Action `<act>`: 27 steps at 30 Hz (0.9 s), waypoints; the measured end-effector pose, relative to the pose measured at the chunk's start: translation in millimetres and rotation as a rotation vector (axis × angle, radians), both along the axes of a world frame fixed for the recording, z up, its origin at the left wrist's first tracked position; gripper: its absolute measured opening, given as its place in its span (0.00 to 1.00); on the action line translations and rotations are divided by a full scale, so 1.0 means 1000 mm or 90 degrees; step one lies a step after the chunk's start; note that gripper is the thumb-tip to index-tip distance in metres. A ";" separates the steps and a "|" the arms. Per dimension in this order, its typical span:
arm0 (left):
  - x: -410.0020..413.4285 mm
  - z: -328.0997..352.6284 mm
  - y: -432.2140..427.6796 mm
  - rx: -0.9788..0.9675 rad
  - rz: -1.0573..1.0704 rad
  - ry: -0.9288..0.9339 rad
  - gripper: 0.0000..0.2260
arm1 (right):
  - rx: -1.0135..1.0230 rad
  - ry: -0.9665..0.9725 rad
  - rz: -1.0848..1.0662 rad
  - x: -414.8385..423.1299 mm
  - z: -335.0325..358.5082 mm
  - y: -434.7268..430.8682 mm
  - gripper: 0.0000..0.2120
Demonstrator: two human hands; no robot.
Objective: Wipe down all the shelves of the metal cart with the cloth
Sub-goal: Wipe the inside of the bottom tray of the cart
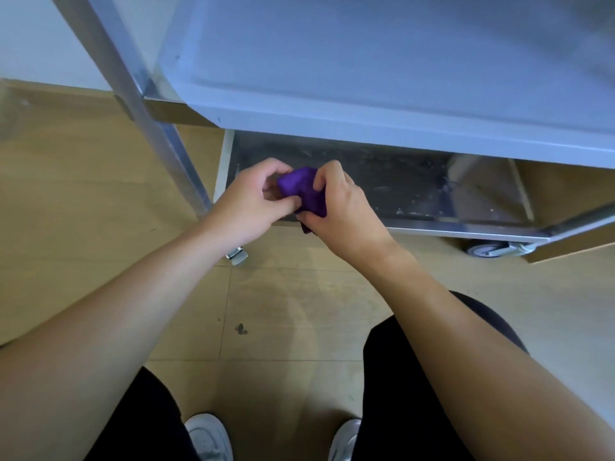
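Both hands grip one bunched purple cloth between them, held in the air just above the front left edge of the cart's bottom shelf. On the left, the left hand pinches the cloth's left side with its fingers curled closed around the fabric. On the right, the right hand closes over the cloth's right and lower part, and a dark corner of fabric hangs out below its palm. The cloth looks as if it is being folded or regathered, not wiping, and it does not appear to touch the shelf.

Further left, a slanted metal leg of the cart rises from the wooden floor. Above the hands, an upper shelf looks smooth, pale and free of marks, so it may already be wiped. The bottom shelf, running off to the right of the hands, is dark and covered with whitish smears and specks, so it seems to remain to be cleaned. At far right a caster wheel sits under the cart's corner. No other shelves are in view, so their condition cannot be judged.
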State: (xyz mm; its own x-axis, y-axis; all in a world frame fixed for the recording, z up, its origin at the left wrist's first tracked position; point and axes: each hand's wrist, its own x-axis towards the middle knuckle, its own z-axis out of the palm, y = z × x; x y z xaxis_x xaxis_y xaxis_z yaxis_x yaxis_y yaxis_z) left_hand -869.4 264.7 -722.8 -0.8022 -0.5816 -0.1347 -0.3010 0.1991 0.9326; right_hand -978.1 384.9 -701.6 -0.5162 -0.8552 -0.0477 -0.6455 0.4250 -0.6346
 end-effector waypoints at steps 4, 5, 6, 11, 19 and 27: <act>-0.008 -0.002 -0.002 -0.055 0.013 -0.027 0.08 | 0.024 -0.014 0.019 -0.006 -0.004 0.000 0.14; -0.009 -0.002 -0.003 -0.052 0.020 -0.027 0.07 | 0.017 -0.015 0.018 -0.007 -0.006 -0.001 0.13; -0.010 -0.002 -0.003 -0.041 0.026 -0.026 0.07 | 0.007 -0.012 0.017 -0.008 -0.007 -0.001 0.12; -0.012 -0.010 -0.002 0.009 0.073 0.002 0.08 | -0.023 -0.018 0.002 -0.006 -0.016 -0.007 0.13; -0.010 -0.015 -0.004 0.068 0.020 0.016 0.09 | 0.035 -0.074 0.030 -0.012 -0.022 -0.008 0.17; -0.005 -0.013 -0.009 0.019 -0.093 -0.005 0.20 | -0.003 -0.059 0.054 -0.022 -0.011 -0.001 0.06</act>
State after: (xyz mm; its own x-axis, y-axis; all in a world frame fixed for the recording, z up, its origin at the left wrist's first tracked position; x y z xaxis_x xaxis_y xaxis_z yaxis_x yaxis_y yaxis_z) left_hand -874.1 255.4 -735.3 -0.8765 -0.4550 -0.1571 -0.2787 0.2136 0.9363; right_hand -1000.6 383.5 -712.7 -0.4358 -0.8959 -0.0868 -0.6179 0.3679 -0.6948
